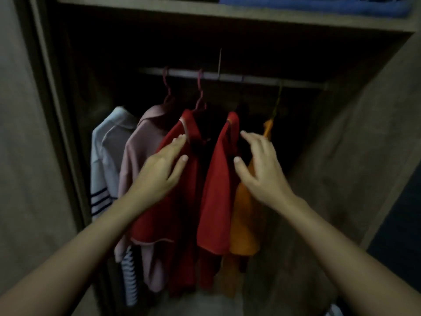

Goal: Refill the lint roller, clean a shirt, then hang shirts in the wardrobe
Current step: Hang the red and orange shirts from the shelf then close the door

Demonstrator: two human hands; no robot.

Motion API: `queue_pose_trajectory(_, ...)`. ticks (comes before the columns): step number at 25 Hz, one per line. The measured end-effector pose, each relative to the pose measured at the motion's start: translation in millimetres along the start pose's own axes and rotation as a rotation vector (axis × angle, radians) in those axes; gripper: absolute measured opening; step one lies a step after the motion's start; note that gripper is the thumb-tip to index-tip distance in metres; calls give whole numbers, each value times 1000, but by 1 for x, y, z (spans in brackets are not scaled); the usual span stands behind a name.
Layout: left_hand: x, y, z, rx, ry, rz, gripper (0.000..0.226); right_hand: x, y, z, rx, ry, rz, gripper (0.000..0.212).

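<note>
A red shirt (214, 197) hangs on the wardrobe rail (227, 76), its two front halves spread apart. My left hand (159, 172) lies flat on its left half, fingers apart, holding nothing. My right hand (262, 169) hovers at the right half, fingers spread, in front of an orange shirt (243, 224). To the left hang a pink shirt (139, 156) and a white shirt (107, 151) with dark stripes on its sleeve. The lint roller is not in view.
The wardrobe's wooden side walls (341, 144) close in on the left and right. A shelf (205, 12) runs above the rail, with blue fabric (330, 4) on top. Right of the orange shirt the rail is bare. The interior is dark.
</note>
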State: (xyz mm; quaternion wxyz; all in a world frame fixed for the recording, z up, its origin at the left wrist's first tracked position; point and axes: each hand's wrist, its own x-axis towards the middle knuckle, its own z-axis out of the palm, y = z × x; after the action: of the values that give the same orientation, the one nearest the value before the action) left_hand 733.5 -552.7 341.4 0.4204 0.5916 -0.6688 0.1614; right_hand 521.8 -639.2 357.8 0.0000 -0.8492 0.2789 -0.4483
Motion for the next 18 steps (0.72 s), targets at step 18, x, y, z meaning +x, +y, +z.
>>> queue_pose_trajectory(18, -151, -196, -122, 526, -195, 20, 58, -155, -219, 321, -490, -1012, -536, 65)
